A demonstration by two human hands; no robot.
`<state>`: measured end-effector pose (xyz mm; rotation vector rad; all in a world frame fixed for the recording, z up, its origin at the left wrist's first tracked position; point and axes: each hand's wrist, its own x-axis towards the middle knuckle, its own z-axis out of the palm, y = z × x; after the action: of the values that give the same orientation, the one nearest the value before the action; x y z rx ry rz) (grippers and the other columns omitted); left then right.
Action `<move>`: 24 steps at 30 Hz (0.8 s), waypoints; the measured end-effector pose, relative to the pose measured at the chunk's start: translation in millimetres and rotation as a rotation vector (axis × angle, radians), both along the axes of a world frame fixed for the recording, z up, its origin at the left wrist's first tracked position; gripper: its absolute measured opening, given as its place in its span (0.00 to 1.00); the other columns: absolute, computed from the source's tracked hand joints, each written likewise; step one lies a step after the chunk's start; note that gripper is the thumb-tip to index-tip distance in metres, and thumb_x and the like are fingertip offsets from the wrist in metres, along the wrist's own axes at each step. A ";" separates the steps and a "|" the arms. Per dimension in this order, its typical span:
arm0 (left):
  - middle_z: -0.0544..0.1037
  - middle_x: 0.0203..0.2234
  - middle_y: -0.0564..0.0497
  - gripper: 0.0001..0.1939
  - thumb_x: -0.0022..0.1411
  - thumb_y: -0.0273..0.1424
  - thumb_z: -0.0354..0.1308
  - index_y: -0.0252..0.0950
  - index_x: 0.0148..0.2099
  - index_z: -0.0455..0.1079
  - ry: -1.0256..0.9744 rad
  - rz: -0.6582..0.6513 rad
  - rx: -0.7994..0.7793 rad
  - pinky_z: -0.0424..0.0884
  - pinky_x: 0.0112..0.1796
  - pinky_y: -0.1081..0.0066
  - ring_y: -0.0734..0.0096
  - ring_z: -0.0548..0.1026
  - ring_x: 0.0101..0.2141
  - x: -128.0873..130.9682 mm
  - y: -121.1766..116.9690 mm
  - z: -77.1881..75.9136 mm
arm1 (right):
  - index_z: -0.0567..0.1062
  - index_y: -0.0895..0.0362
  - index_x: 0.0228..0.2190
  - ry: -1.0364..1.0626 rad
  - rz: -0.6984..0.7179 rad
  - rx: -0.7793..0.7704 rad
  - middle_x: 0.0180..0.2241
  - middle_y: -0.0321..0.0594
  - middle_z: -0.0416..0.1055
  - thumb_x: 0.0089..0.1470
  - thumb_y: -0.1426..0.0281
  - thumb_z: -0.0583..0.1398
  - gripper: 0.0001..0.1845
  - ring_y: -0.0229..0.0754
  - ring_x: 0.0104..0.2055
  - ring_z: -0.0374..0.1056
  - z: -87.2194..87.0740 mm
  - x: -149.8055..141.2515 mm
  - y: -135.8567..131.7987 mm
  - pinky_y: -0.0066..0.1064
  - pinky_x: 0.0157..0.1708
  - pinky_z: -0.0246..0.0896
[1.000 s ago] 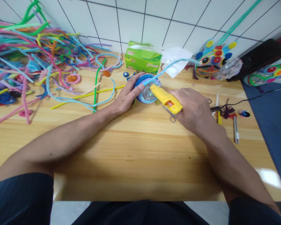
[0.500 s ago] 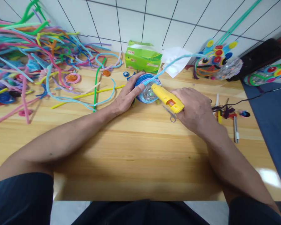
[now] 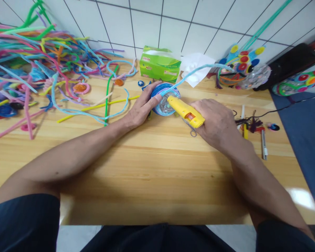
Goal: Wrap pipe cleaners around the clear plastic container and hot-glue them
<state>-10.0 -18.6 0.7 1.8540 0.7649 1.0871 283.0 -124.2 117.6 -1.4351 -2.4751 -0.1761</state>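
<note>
My left hand is closed round the left side of a clear round container wrapped in blue pipe cleaner; its thumb lies on top of the coil. From there a light blue pipe cleaner stretches loose to the upper right. My right hand grips a yellow glue gun, whose front end is over the container's right part. Whether the nozzle touches it I cannot tell. Small scissors lie partly under the glue gun.
A heap of coloured pipe cleaners covers the table's left. Behind the container stand a green tissue pack and white paper. Decorated plastic bottles stand at the back right. A utility knife and black cable lie to the right.
The glue gun and my right hand have shifted slightly left and down over the container. My left hand keeps its hold in the same place.
</note>
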 end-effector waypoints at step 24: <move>0.73 0.82 0.52 0.34 0.84 0.64 0.58 0.58 0.82 0.67 -0.008 0.002 0.002 0.64 0.85 0.40 0.43 0.69 0.82 -0.5 -1.5 3.0 | 0.81 0.53 0.51 -0.031 0.077 0.020 0.45 0.50 0.87 0.78 0.64 0.59 0.11 0.59 0.46 0.80 1.5 7.7 3.0 0.45 0.45 0.69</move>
<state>-10.6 -20.1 3.7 1.8497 0.7615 1.0969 290.8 -121.1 119.1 -1.3371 -2.5411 -0.2086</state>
